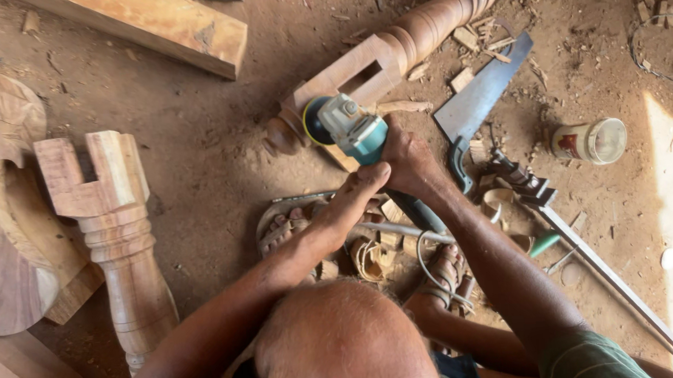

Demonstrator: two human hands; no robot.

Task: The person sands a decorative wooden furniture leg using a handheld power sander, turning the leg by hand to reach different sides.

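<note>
A spare turned leg (119,244) lies far left. Your left hand (352,203) wraps the teal grinder (349,128); your right hand (409,161) clamps its body. Its disc rests on the leg (391,50) ahead. A saw (480,96) and jar (591,141) lie right.

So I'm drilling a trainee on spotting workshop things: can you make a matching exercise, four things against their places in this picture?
Things:
1. teal angle grinder
2. grey-bladed handsaw
3. clear-lidded round jar
4. forked-top turned wooden leg

Places:
A. lying on its side, far right on the dirt floor
B. left of the person, beside a curved wooden panel
C. held in the right hand
D. flat on the ground, right of the slotted turned post

Pairs: 1-C, 2-D, 3-A, 4-B
</note>
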